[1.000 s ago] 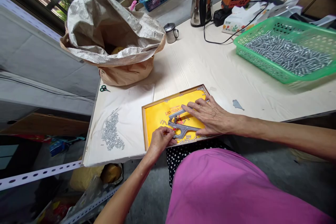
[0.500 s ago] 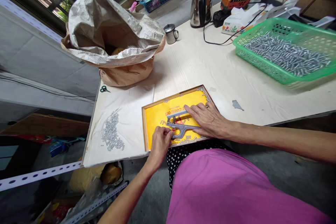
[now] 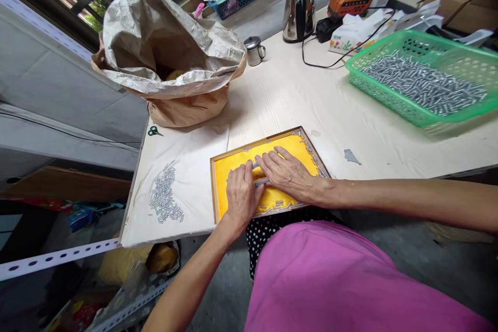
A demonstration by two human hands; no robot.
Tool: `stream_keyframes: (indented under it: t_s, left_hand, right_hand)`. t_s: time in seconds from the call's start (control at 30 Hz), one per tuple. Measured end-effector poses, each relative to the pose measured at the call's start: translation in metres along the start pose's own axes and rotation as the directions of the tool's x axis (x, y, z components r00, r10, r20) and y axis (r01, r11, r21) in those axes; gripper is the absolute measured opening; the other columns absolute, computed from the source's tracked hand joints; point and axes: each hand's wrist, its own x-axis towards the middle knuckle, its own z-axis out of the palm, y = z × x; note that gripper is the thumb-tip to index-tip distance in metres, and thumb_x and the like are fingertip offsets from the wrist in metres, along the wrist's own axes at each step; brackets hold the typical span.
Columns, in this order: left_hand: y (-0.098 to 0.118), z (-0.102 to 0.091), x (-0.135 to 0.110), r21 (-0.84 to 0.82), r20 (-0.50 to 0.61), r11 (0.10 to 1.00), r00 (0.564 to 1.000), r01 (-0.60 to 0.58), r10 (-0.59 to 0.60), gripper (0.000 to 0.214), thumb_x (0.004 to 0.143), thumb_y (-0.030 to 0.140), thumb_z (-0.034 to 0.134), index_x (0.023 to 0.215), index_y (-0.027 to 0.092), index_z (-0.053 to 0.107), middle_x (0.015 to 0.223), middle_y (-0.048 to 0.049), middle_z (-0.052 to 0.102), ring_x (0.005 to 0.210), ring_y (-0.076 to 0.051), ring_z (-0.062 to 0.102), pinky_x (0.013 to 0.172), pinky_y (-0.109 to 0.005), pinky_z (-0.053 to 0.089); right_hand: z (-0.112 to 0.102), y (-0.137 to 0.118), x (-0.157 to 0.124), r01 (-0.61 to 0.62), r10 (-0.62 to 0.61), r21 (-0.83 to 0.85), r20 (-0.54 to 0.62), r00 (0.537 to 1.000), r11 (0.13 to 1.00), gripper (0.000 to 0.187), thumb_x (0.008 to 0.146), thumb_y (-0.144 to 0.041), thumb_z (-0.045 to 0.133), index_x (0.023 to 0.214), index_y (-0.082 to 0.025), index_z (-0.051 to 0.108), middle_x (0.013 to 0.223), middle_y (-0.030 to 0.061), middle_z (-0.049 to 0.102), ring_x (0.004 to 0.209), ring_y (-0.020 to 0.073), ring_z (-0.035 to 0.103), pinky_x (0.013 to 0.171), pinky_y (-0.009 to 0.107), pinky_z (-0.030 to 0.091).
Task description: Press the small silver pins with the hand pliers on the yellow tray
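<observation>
A shallow wooden tray with a yellow lining (image 3: 231, 166) lies at the table's near edge, with small metal pins along its rim. A grey metal hand tool (image 3: 258, 182) lies in it, almost wholly covered by both hands. My left hand (image 3: 241, 194) rests palm down on the tool's left part, fingers together. My right hand (image 3: 288, 172) lies flat over the tool's right part, fingers stretched toward the left. A loose heap of small silver pins (image 3: 163, 199) lies on the white cloth (image 3: 187, 161) left of the tray.
A green basket (image 3: 424, 80) full of silver pins stands at the right. A big woven sack (image 3: 171, 52) sits at the back left, small scissors (image 3: 154, 131) beside it. A kettle (image 3: 299, 5), a metal cup (image 3: 254, 50) and a black cable (image 3: 330, 62) are farther back.
Both hands moved up and left over the tool. The left hand left its pinch at the tool's near end and now lies on top. The tool is now nearly hidden.
</observation>
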Motion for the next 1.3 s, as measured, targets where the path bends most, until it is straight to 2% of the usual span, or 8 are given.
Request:
stream_keyframes:
  t_s: [0.27,0.4,0.57,0.73,0.93,1.17,1.23,1.3]
  left_hand:
    - [-0.007,0.004,0.008,0.046,0.193,0.999,0.981,0.024,-0.032,0.035,0.091,0.028,0.059,0.123,0.015,0.059,0.104,-0.0125,0.068,0.097,-0.027,0.061,0.087,-0.039,0.048]
    - [-0.013,0.002,0.013,0.024,0.233,0.999,0.972,0.035,-0.039,0.050,0.088,0.033,0.064,0.133,0.013,0.053,0.106,-0.0129,0.065,0.100,-0.028,0.059,0.089,-0.039,0.047]
    - [-0.030,0.000,0.025,-0.245,0.349,0.968,0.936,0.046,0.044,0.072,0.078,0.039,0.075,0.141,0.014,0.050,0.109,-0.0114,0.062,0.101,-0.026,0.057,0.089,-0.037,0.048]
    - [-0.040,-0.007,0.041,-0.522,0.416,0.822,0.909,0.228,0.012,0.034,0.092,0.029,0.056,0.121,0.016,0.069,0.086,-0.0051,0.066,0.079,-0.017,0.060,0.077,-0.029,0.049]
    - [-0.033,-0.023,0.055,-0.750,0.454,0.457,0.875,0.478,-0.170,0.034,0.089,0.037,0.060,0.111,0.016,0.073,0.071,0.0018,0.059,0.054,-0.008,0.053,0.053,-0.020,0.046]
    - [-0.019,-0.043,0.072,-0.855,0.428,0.243,0.888,0.458,-0.167,0.040,0.082,0.045,0.070,0.105,0.012,0.074,0.068,0.0037,0.053,0.052,-0.005,0.047,0.052,-0.019,0.050]
    - [-0.012,-0.041,0.073,-0.853,0.414,0.273,0.895,0.445,-0.166,0.038,0.086,0.043,0.065,0.106,0.012,0.074,0.070,0.0020,0.057,0.053,-0.006,0.050,0.055,-0.020,0.051]
    - [-0.010,-0.039,0.072,-0.828,0.334,0.407,0.922,0.385,-0.194,0.034,0.091,0.039,0.060,0.109,0.014,0.074,0.078,-0.0023,0.066,0.064,-0.010,0.059,0.064,-0.024,0.054]
  right_hand:
    - [0.025,0.008,0.007,0.151,-0.174,0.164,0.136,0.975,0.975,0.031,0.093,-0.002,0.031,0.092,-0.014,0.060,0.077,0.0063,0.061,0.074,0.0199,0.050,0.074,0.036,0.031]
    - [0.032,0.010,0.005,0.126,-0.142,0.150,0.100,0.985,0.981,0.028,0.100,-0.018,0.032,0.107,-0.010,0.059,0.088,0.0101,0.062,0.079,0.0219,0.050,0.075,0.037,0.031]
    - [0.027,0.016,-0.007,0.130,-0.141,0.259,0.022,0.990,0.957,0.056,0.100,-0.051,0.038,0.133,-0.008,0.049,0.103,0.0150,0.062,0.088,0.0252,0.050,0.079,0.041,0.034]
    - [0.013,0.024,-0.009,0.171,-0.186,0.323,0.016,0.982,0.931,0.030,0.094,-0.046,0.053,0.102,-0.019,0.066,0.130,0.0159,0.057,0.104,0.0295,0.052,0.087,0.047,0.037]
    - [0.005,0.022,-0.015,0.182,-0.170,0.270,-0.068,0.983,0.946,0.015,0.096,-0.021,0.050,0.102,-0.020,0.064,0.148,0.0102,0.047,0.139,0.0291,0.033,0.108,0.054,0.024]
    - [0.011,0.015,-0.022,0.064,-0.021,0.312,-0.138,0.990,0.948,0.022,0.102,-0.025,0.042,0.114,-0.016,0.057,0.110,0.0085,0.069,0.098,0.0200,0.059,0.096,0.043,0.033]
    - [0.008,0.020,-0.022,0.075,-0.027,0.300,-0.164,0.986,0.951,0.024,0.102,-0.019,0.038,0.116,-0.014,0.056,0.092,0.0058,0.068,0.083,0.0181,0.057,0.084,0.036,0.036]
    - [0.006,0.025,-0.024,0.136,-0.090,0.287,-0.166,0.982,0.948,0.025,0.100,-0.014,0.035,0.110,-0.014,0.058,0.080,0.0039,0.064,0.071,0.0174,0.054,0.071,0.032,0.035]
